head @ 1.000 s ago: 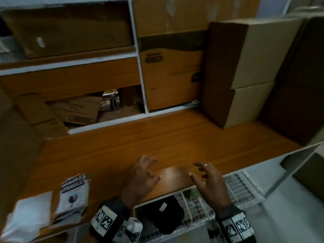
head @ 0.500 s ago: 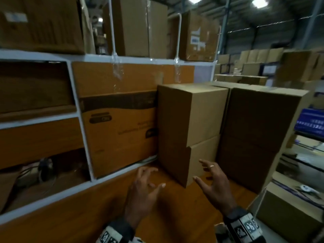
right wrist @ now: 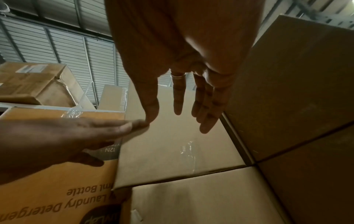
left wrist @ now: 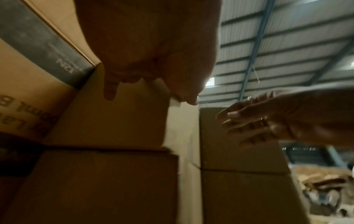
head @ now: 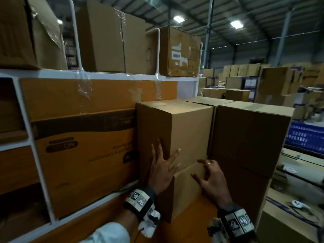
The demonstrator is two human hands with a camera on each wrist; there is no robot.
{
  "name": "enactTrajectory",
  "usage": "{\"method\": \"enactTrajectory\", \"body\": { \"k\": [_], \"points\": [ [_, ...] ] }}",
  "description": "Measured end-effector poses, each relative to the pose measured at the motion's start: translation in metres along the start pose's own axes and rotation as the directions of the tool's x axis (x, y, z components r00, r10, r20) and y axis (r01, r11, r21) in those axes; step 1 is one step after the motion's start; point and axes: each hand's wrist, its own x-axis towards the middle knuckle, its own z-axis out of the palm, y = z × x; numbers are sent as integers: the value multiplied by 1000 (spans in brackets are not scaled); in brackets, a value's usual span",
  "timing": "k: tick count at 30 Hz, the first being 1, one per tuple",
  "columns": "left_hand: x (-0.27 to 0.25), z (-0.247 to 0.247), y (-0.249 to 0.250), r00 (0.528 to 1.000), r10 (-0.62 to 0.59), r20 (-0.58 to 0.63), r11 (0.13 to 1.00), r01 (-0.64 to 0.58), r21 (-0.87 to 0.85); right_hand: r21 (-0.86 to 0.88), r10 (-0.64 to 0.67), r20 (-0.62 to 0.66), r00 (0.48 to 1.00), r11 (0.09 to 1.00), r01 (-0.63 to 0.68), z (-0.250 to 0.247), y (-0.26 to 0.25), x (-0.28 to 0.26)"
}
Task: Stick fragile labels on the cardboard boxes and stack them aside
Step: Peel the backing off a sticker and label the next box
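Note:
Two plain cardboard boxes stand stacked on the wooden table, the upper box [head: 175, 130] on the lower box [head: 185, 195]. My left hand [head: 164, 160] lies with spread, straight fingers on the upper box's near corner, low down. My right hand [head: 208, 174], wearing a ring, hovers with fingers apart at the seam between the two boxes and holds nothing. The right wrist view shows the right hand [right wrist: 182, 91] in front of the upper box [right wrist: 172, 151], with the left hand [right wrist: 67, 139] at its edge. No labels are in view.
A printed orange detergent carton [head: 84, 155] fills the white shelf [head: 105, 75] just left of the stack. A taller stack of brown boxes [head: 249, 137] stands tight against its right side. More cartons sit on the shelf top [head: 112, 37] and across the warehouse behind.
The head view has swung up from the table top to the stacked boxes. Both hands have reached forward; the left hand now touches the upper box and the right has come near the seam.

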Motion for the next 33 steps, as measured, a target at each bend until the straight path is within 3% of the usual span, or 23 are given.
{"method": "enactTrajectory", "body": {
  "k": [3, 8, 12, 16, 24, 33],
  "points": [
    [1, 7, -17, 1000, 17, -16, 970, -13, 244, 46, -57, -29, 998, 997, 58, 0, 15, 23],
    [-26, 10, -46, 989, 53, -140, 937, -1, 348, 60, -190, -212, 959, 976, 207, 0, 44, 61],
    [-53, 4, -33, 957, -28, -290, 984, 76, 158, 108, -288, -275, 917, 939, 327, 2, 62, 84],
    [-40, 3, -5, 937, 7, -348, 999, -25, -46, 239, -388, -205, 898, 870, 431, 8, 73, 101],
    [-21, 4, 20, 916, -169, -363, 986, 155, -67, 241, -455, -190, 870, 838, 490, 16, 73, 97],
    [-99, -49, 35, 900, -96, -424, 991, 127, 44, 289, -526, -191, 829, 777, 559, -2, 32, 33]
  ]
}}
